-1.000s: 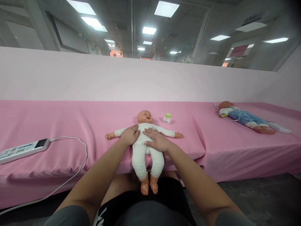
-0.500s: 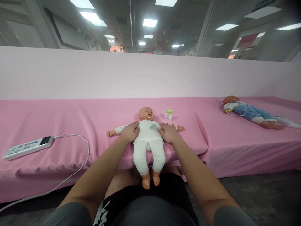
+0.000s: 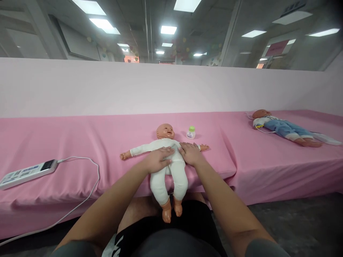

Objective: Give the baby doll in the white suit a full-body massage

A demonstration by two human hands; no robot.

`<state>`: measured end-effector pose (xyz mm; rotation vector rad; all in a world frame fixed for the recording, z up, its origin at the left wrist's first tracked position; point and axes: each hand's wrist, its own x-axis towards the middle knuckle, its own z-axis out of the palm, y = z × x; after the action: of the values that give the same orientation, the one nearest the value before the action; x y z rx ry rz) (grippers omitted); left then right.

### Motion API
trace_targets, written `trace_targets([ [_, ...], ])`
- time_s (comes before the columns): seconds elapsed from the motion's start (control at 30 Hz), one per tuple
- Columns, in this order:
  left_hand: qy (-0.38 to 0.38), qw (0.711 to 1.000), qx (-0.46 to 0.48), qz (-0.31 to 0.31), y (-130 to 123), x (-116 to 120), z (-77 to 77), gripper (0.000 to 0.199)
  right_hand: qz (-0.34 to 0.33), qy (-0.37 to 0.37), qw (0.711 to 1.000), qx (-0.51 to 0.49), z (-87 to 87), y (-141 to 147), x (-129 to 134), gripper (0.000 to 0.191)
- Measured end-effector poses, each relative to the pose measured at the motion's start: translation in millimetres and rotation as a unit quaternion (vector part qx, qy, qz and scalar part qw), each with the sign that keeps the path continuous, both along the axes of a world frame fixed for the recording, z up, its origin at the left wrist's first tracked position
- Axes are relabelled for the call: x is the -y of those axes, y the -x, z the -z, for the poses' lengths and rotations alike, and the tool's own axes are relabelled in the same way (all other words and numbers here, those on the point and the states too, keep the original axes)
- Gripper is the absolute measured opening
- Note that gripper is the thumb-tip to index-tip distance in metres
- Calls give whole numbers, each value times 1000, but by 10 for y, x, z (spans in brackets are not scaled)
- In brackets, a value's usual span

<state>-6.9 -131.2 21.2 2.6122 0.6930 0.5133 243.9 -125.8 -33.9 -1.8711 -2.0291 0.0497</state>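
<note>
A baby doll [image 3: 173,171] in a white suit lies on its back, head away from me, its feet hanging over the near edge of the pink-covered table [image 3: 123,132]. My left hand [image 3: 160,159] lies flat across the doll's belly, fingers stretched to the right. On the doll's side, at the right of its chest, rests my right hand [image 3: 190,153] with its fingers extended. Neither hand grips anything. A small clear bottle with a green cap [image 3: 191,132] stands just right of the doll's head.
A white power strip [image 3: 29,174] lies at the left, and its cable [image 3: 98,171] runs over the front edge. A second doll [image 3: 284,127] in blue trousers lies at the far right with thin tubing about it. Behind the table rises a white wall [image 3: 171,89] with glass above.
My left hand has slid from the doll's left-hand side inward and down onto its belly. My right hand stays by the chest. The view has shifted slightly.
</note>
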Motion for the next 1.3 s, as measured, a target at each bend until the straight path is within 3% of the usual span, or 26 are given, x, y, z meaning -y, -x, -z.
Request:
trace_targets([
  [0.2,-43,992,0,-122,38,-577,175,62,-7,3,1000,-12,-39,2,34,58],
  [0.37,-57,969,-7,-241,202,-732,297,60,0,-6,999,-36,-63,21,103,56],
  [0.47,-59,964,-15,-259,241,-753,321,58,-4,-34,995,-91,-90,87,280,54],
  [0.53,-62,964,-10,-257,234,-753,326,57,-54,-66,985,-152,-130,182,485,53],
  [0.6,-64,964,-7,-259,220,-746,328,55,-148,-80,967,-193,-188,317,717,51],
  [0.67,-63,964,-6,-259,210,-739,331,55,-231,-62,953,-186,-256,461,904,46],
  [0.73,-62,964,-2,-257,209,-733,340,55,-263,-38,952,-154,-322,575,978,47],
  [0.83,-62,964,3,-258,217,-730,360,56,-255,2,961,-108,-393,638,832,65],
  [0.93,-64,964,4,-257,224,-727,368,56,-235,46,968,-77,-426,595,486,79],
  [1.1,-58,962,-4,-265,228,-712,348,56,-157,73,983,-60,-391,414,-13,76],
  [1.3,-65,964,-5,-258,246,-718,333,60,-34,51,998,-27,-218,75,-21,65],
])
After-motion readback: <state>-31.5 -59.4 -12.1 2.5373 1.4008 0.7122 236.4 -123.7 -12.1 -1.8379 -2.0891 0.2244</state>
